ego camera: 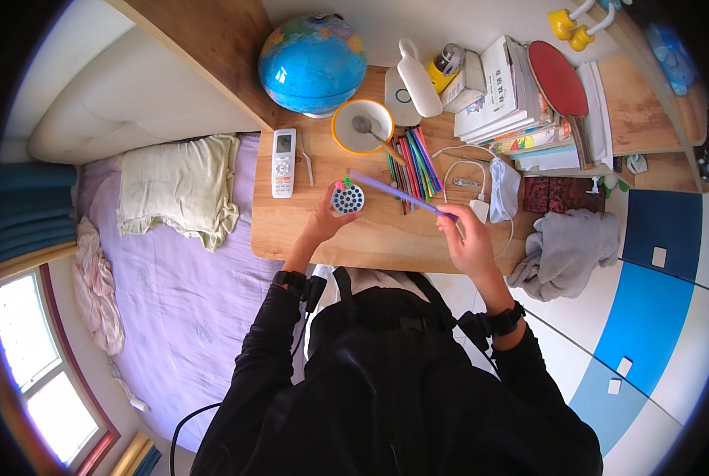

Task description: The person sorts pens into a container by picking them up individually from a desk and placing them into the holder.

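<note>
My left hand (326, 217) is wrapped around a small round holder (348, 199) whose top is full of dark holes. Small pink and green pieces stand at its far rim. My right hand (466, 237) grips one end of a long, thin purple stick (390, 191), perhaps a pen; motion blurs it, and its other end points toward the holder. Behind the stick lies a row of colored pens (415, 160). A white bowl with an orange rim (341, 140) holds a metal spoon (363, 125) with a wooden handle.
Around the wooden desk (307, 247) are a remote control (283, 163), a globe (313, 65), a white desk lamp (417, 80), stacked books (497, 89), a red table tennis paddle (557, 77), a charger with cable (479, 209), a face mask (504, 190) and a gray cloth (568, 253).
</note>
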Motion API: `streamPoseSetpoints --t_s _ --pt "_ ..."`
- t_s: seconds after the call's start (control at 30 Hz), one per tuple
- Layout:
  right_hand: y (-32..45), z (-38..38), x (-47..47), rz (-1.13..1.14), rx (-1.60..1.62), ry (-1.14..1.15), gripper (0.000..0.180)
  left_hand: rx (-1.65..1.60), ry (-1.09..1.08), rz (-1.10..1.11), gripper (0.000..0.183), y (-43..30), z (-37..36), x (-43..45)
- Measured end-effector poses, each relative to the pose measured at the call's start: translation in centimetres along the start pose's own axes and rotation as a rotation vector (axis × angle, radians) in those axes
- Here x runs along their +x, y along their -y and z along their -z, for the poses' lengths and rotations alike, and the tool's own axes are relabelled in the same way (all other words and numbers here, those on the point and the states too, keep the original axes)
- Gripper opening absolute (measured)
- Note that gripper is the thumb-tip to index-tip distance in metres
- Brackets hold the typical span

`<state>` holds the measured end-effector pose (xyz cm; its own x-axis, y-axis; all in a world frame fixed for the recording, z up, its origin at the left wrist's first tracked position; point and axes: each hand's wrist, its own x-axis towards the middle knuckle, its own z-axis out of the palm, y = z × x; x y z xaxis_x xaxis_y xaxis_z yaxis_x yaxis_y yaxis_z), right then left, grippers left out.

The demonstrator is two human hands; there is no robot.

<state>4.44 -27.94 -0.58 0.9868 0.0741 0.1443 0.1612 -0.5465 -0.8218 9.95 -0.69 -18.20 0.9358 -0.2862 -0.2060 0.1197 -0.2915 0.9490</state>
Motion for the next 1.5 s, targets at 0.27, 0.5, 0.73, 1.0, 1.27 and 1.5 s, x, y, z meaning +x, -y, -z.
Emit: streamPoseSetpoints --t_s 0.27,0.5,0.73,1.0,1.27,1.5 --pt "0.7 -4.5 2.1 0.094 -0.121 0.001 0.01 0.019 -0.008 -0.032 0.081 0.5 -0.1 0.1" --pt "0.8 -6.7 4.0 0.196 -0.258 -0.005 0.006 -0.008 0.011 0.015 0.081 -0.9 0.1 -0.1" --pt "0.7 -6.5 4.8 0.196 -0.294 0.059 0.008 -0.001 0.01 0.008 0.082 -0.4 0.0 0.0" --pt "2.3 -9.5 8.1 0.154 -0.383 0.184 0.013 0.014 0.012 0.082 0.085 0.2 0.0 0.1" --pt "-3.2 -8.2 6.1 -0.115 -0.187 0.277 0.021 -0.055 -0.002 0.017 0.083 0.3 -0.2 0.1" --pt "-14.8 -7.1 3.4 -0.302 -0.614 0.06 0.025 0.0 -0.022 0.0 0.081 1.0 -0.2 0.0"
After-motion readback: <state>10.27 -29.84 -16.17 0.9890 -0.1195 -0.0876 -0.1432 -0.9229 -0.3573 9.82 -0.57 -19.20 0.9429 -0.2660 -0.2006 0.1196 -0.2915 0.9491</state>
